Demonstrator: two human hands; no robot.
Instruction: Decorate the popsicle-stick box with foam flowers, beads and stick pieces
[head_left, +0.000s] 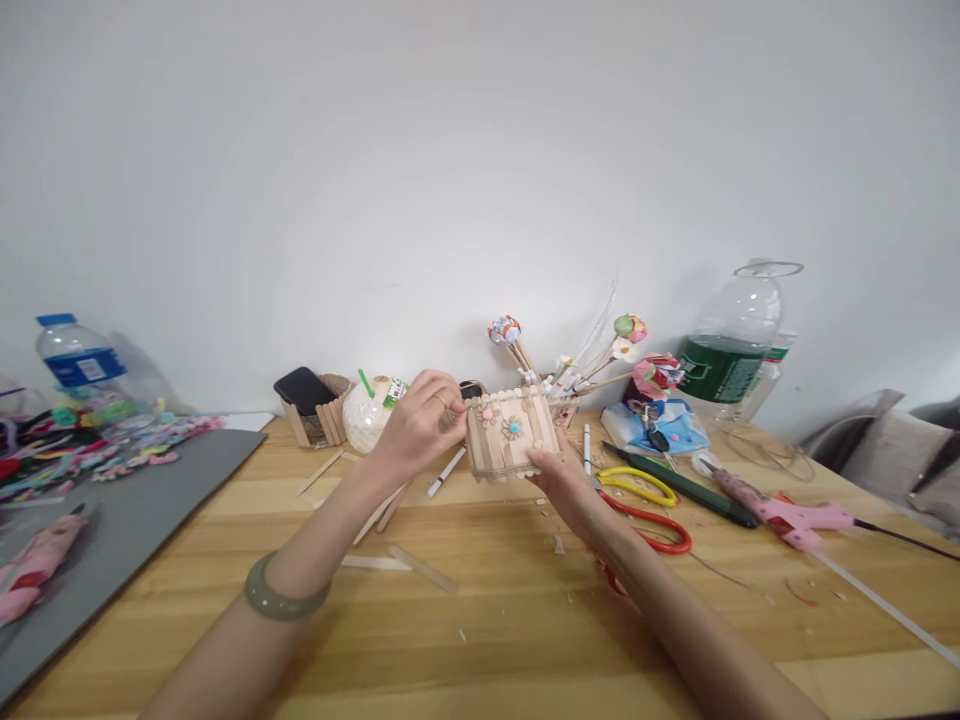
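Observation:
A small box of wooden craft sticks [499,455] is held up over the table, its front bearing a pink flower and a blue-centred flower [513,428]. Twine [504,399] runs along its upper edge, and another strand crosses near the bottom. My right hand [551,468] grips the box at its lower right, thumb on the front. At the upper left corner, my left hand [429,412] is closed in a pinch, apparently on the twine's end; the fingertips partly hide it.
Loose craft sticks [421,568] and a white marker [447,472] lie on the table. Scissors with red and yellow handles [652,530], a green utility knife [690,488] and a pink glue gun [795,518] are right. Behind stand paper flowers [505,330] and a coconut [366,418].

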